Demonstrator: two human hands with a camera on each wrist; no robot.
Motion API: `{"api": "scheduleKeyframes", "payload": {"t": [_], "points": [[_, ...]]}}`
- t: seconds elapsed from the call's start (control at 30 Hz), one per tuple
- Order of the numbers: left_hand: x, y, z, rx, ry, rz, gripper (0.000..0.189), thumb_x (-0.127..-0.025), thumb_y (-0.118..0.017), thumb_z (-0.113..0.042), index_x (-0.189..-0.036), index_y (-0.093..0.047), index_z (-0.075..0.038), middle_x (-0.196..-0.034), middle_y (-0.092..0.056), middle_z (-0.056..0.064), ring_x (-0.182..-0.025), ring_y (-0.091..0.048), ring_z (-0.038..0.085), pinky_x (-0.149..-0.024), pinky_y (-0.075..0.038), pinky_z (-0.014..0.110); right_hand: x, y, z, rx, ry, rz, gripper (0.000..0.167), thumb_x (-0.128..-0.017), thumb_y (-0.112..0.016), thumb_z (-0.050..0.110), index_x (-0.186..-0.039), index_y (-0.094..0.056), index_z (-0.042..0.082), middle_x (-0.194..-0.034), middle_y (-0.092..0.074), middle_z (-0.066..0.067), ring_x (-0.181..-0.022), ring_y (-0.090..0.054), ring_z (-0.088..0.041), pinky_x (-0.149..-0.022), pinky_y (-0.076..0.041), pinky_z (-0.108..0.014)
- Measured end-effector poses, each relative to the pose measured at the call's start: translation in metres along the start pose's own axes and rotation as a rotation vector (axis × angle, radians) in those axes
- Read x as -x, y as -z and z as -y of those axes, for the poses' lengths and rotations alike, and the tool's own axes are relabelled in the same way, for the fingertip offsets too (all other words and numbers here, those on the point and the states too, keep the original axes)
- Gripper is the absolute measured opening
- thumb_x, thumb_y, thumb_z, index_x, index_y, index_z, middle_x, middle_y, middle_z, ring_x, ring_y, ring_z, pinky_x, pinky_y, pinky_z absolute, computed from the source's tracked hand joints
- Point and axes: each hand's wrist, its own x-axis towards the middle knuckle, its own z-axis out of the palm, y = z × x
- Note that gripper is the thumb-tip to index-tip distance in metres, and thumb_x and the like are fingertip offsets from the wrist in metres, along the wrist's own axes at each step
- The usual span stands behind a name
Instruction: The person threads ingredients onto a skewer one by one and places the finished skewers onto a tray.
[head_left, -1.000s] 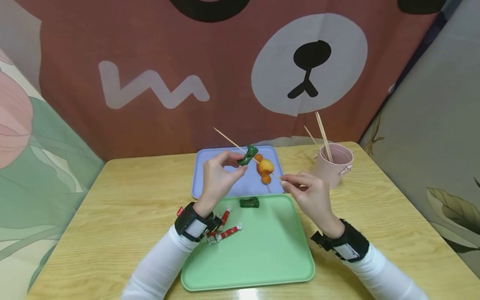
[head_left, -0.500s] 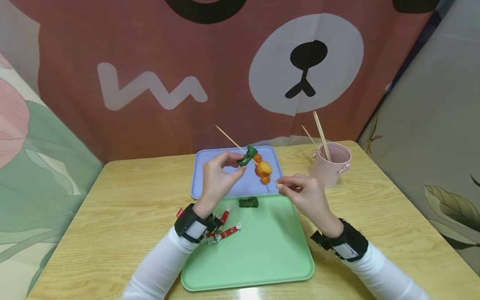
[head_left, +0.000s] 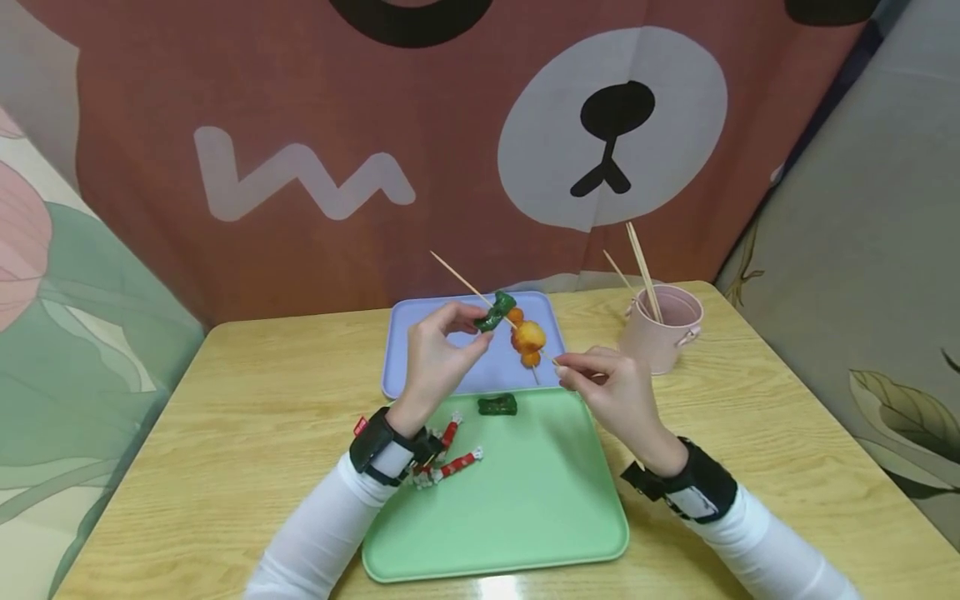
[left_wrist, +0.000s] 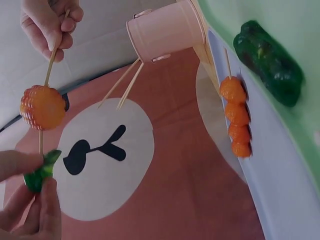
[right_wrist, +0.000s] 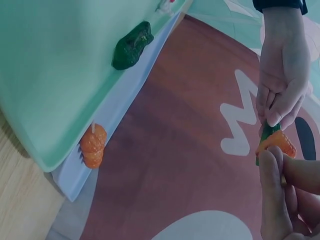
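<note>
My left hand (head_left: pixel 442 358) pinches a green pepper piece (head_left: pixel 495 312) between thumb and fingers. A thin wooden skewer (head_left: pixel 457 277) passes through the pepper, its pointed end sticking out up and to the left. Lower on the same stick sits a yellow-orange corn piece (left_wrist: pixel 42 107), a short gap from the pepper in the left wrist view. My right hand (head_left: pixel 618 396) pinches the skewer's lower end. Both hands are raised above the trays. A second green pepper piece (head_left: pixel 498 405) lies at the far edge of the green tray (head_left: pixel 525 517).
Behind the green tray lies a purple tray (head_left: pixel 405 333) bearing a skewer of orange balls (left_wrist: pixel 235 112). Several red-wrapped sticks (head_left: pixel 459 464) lie on the green tray, partly behind my left wrist. A pink bucket (head_left: pixel 652 346) with bare skewers (head_left: pixel 645 271) stands at the back right.
The right hand has shifted slightly left and down, a little closer to the left hand. Both grips look the same, and the head view has turned slightly.
</note>
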Motion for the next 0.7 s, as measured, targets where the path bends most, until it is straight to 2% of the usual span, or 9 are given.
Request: {"api": "scheduleKeyframes", "payload": {"t": [0.17,0.33,0.47,0.53,0.7], "points": [[-0.003,0.007,0.006,-0.016,-0.015,0.139,0.038,-0.076,-0.079,-0.013,-0.11,-0.063,-0.004,-0.104,-0.067,0.008,-0.092,-0.064,0.023,-0.08,-0.055,0.036,0.001,0.006,-0.006,-0.016,-0.018,-0.014,0.014,-0.076,-0.075,-0.002,-0.09,-0.075,0.001,-0.077,-0.071,-0.007,-0.067,-0.066,-0.01,-0.062,-0.052,-0.013],[-0.006,0.013,0.014,-0.166,0.0,0.279,0.034,-0.078,-0.078,-0.017,-0.107,-0.063,-0.008,-0.102,-0.065,0.007,-0.092,-0.061,0.02,-0.081,-0.053,0.031,0.001,0.017,-0.007,0.017,-0.03,-0.04,0.012,-0.075,-0.074,-0.005,-0.087,-0.074,-0.002,-0.077,-0.072,-0.012,-0.066,-0.068,-0.01,-0.059,-0.051,-0.013],[-0.007,0.012,0.022,-0.286,0.012,0.408,0.028,-0.077,-0.078,-0.016,-0.102,-0.066,-0.009,-0.098,-0.064,0.006,-0.089,-0.06,0.021,-0.078,-0.051,0.031,0.004,0.025,-0.016,0.108,-0.04,-0.069,0.01,-0.075,-0.075,-0.003,-0.085,-0.075,-0.001,-0.076,-0.072,-0.012,-0.064,-0.067,-0.003,-0.056,-0.049,-0.011],[-0.005,0.01,0.026,-0.333,0.013,0.476,0.027,-0.077,-0.079,-0.016,-0.1,-0.067,-0.009,-0.095,-0.064,0.005,-0.088,-0.059,0.02,-0.077,-0.05,0.03,0.008,0.029,-0.029,0.149,-0.047,-0.086,0.01,-0.075,-0.077,0.0,-0.085,-0.076,0.002,-0.075,-0.073,-0.01,-0.064,-0.064,0.005,-0.055,-0.048,-0.009],[0.002,0.004,0.038,-0.384,-0.014,0.627,0.024,-0.075,-0.08,-0.016,-0.095,-0.069,-0.009,-0.09,-0.063,0.004,-0.086,-0.059,0.021,-0.076,-0.049,0.028,0.012,0.039,-0.04,0.233,-0.057,-0.122,0.01,-0.075,-0.078,0.002,-0.085,-0.076,0.002,-0.073,-0.073,-0.009,-0.065,-0.059,0.014,-0.057,-0.046,-0.005]]}}
